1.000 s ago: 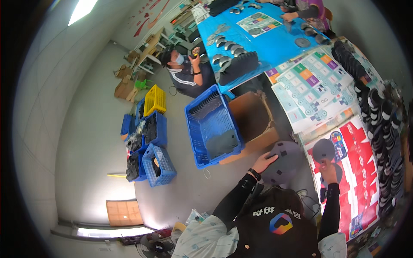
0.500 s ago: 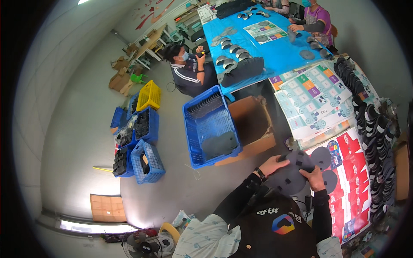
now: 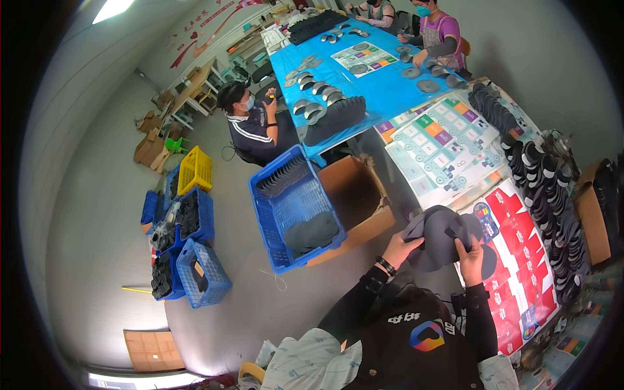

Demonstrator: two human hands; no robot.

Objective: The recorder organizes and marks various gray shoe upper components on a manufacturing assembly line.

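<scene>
Between my two hands is a small bunch of dark grey, flat, flexible pads (image 3: 442, 237) with rounded lobes. They curve and overlap, and a small black patch shows on the front one. My left hand (image 3: 401, 251) pinches their left edge, thumb on top. On the right side my right hand (image 3: 470, 261) grips them, its thumb on the near face; the fingers behind are hidden. More grey rounded pieces (image 3: 486, 259) show beside my right hand, over the red and white printed sheets (image 3: 513, 273); I cannot tell whether they are held or lying there.
A blue crate (image 3: 292, 208) holding grey pads stands left of my hands, against a cardboard box (image 3: 354, 195). Dark curved pieces (image 3: 539, 188) line the table's right side. Co-workers sit around the blue-covered table (image 3: 370, 84). More crates (image 3: 195, 218) stand on the floor at left.
The grey pads lay flatter, with several black patches showing; now they are bent and turned up in my hands. My view has shifted, so the surroundings sit further left.
</scene>
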